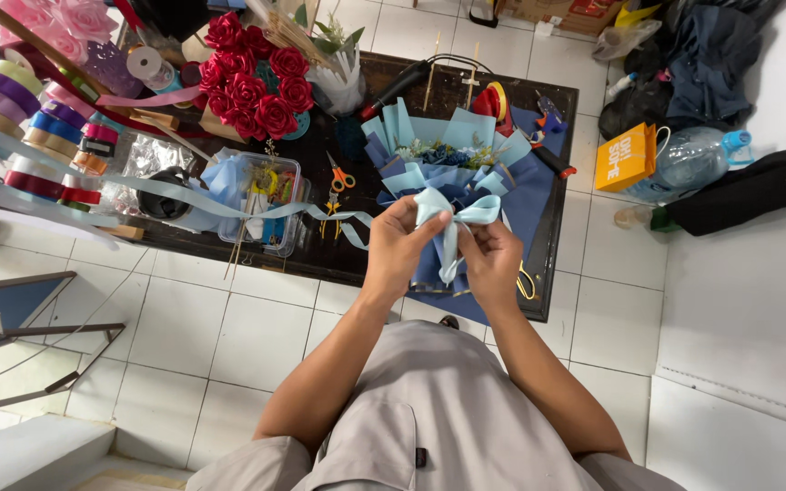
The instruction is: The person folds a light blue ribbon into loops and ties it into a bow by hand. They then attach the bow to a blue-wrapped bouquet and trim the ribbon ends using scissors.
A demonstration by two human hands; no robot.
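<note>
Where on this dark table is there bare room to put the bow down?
Bare room: the front strip of the dark table between the clear plastic box and the blue bouquet, beneath the orange scissors. Crowded: the back edge, with red roses, ribbon spools and tools. Left hand and right hand pinch the light blue bow.

Brightness: bright, even daylight-like light.
Source: strongest at the far left, where the ribbon spools (pixel 11 136) wash out.
Glare: pale floor tiles (pixel 229 336) and right wall nearly overexposed.
Shadows: soft, faint under the table (pixel 557 182).
Distortion: wide-angle bending at the edges.
Focus: sharp throughout.
</note>
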